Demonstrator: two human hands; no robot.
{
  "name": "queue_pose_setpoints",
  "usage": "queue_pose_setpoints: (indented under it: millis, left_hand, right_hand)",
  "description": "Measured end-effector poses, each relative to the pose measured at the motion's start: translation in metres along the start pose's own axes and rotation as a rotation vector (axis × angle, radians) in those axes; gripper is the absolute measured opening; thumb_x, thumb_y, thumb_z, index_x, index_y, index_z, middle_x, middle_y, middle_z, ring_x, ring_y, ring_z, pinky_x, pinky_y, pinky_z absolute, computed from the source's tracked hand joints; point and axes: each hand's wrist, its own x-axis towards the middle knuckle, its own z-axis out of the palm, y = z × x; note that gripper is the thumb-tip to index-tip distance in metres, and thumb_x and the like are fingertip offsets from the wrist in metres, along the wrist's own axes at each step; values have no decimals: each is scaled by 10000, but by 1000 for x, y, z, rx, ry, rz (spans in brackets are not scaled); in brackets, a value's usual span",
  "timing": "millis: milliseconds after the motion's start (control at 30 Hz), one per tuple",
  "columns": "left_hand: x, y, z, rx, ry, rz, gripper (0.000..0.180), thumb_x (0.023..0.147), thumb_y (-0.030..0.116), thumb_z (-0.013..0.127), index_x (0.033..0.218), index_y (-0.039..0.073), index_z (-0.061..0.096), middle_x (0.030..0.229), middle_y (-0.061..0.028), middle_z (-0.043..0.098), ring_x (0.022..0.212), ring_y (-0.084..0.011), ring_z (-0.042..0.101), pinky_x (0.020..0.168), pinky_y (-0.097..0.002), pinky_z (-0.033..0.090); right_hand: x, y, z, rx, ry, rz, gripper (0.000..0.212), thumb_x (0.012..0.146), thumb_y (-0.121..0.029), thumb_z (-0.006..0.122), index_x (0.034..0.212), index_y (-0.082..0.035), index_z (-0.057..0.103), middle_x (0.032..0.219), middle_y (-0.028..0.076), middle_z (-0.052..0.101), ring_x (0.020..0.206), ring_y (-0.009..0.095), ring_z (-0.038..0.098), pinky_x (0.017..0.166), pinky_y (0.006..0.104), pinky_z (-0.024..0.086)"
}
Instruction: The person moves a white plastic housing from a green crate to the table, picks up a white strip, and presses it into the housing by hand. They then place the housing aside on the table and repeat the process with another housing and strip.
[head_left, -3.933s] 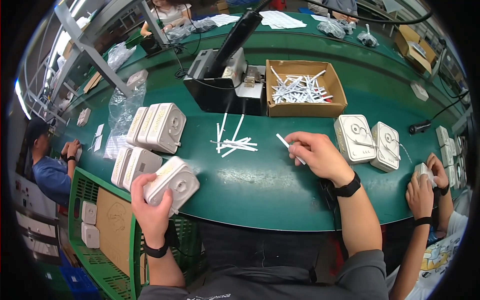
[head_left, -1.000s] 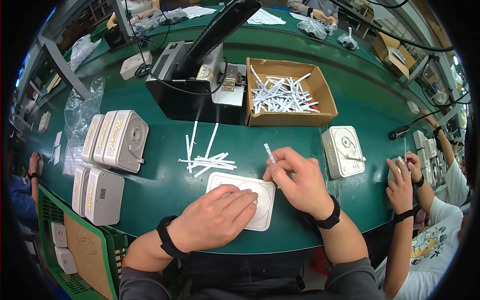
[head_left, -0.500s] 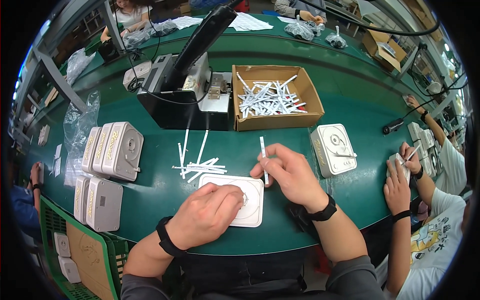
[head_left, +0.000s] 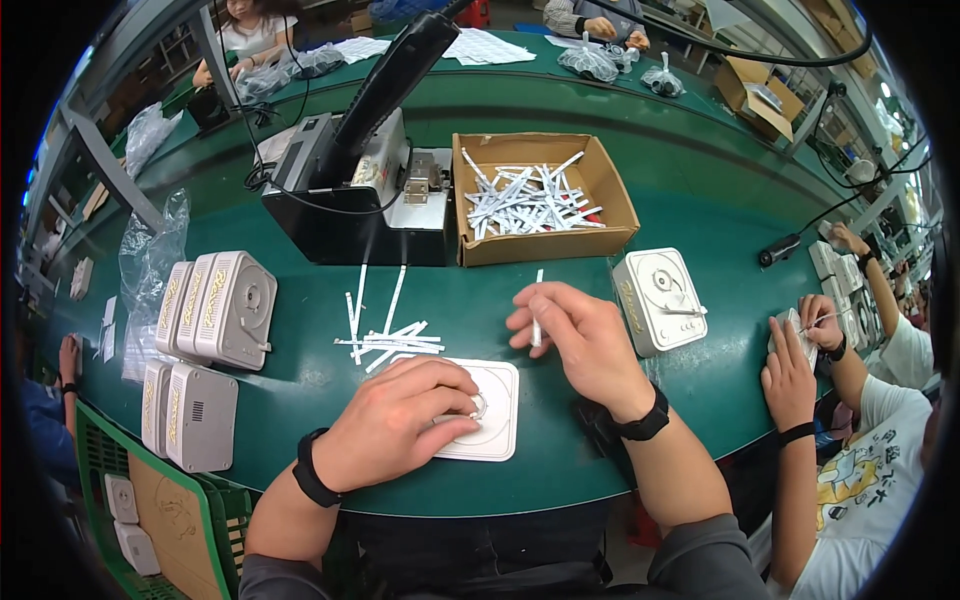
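Note:
My left hand point(head_left: 405, 415) rests over a flat white square turntable-like device point(head_left: 502, 400), its thumb and fingers closed around the round hub in the middle. That hand covers the device's left half. Pinched upright in my right hand point(head_left: 585, 345) is a narrow white printed paper strip point(head_left: 537, 332), just beyond the device's right corner. A loose pile of similar strips point(head_left: 405, 338) lies past my left hand. To the right of my right hand stands another white device point(head_left: 660, 300) with a small arm on its face.
Behind the strips are a black label machine point(head_left: 350, 235) and an open carton point(head_left: 625, 222) full of strips. Several white devices point(head_left: 225, 310) stand at the left, above a green crate point(head_left: 110, 455). A co-worker's hands point(head_left: 795, 365) work at the right. Clear plastic point(head_left: 150, 270) lies farther left.
My left hand has spread its fingers a little and shifted left over the device. My right hand has turned, bringing the strip slightly right. The whole view has shifted slightly.

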Motion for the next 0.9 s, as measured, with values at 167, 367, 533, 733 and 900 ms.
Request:
queue_pose_setpoints:
  millis: [167,367,533,733,900]
  left_hand:
    - [-2,-2,4,-34,-3,-24,185,815,71,897,968,59,792,1081,-52,780,1084,-267,747,942,-391,590]
    - [-7,-6,7,-73,42,-46,172,866,118,874,1016,66,807,1077,-35,774,1080,-251,730,936,-381,581]
    - [0,3,1,-247,92,-197,175,847,57,880,1010,43,817,1060,-67,795,1048,-253,755,926,-360,593]
    - [2,15,-3,-530,263,-469,190,841,12,872,1024,35,826,1002,-83,814,964,-250,778,888,-330,601]
    - [-4,5,2,-251,299,-240,241,806,2,877,1036,54,826,958,-79,809,907,-256,782,841,-336,608]
  right_hand:
    - [0,7,7,176,29,-93,274,1130,-159,599,1302,37,684,1002,102,789,902,163,763,727,297,603]
    - [-10,-14,2,-410,37,-185,151,1042,-89,710,1135,10,776,950,115,765,828,203,744,724,337,575]
    - [-7,-7,3,-481,119,-592,125,927,-58,808,1050,-40,801,885,99,734,766,238,716,702,350,544]
    - [-15,-22,18,-761,49,-961,157,883,-77,837,1033,-58,795,924,65,748,772,243,718,725,358,549]
    - [-16,-23,24,-707,-4,-964,151,901,-74,817,1047,-46,793,931,64,762,774,249,724,739,370,555]
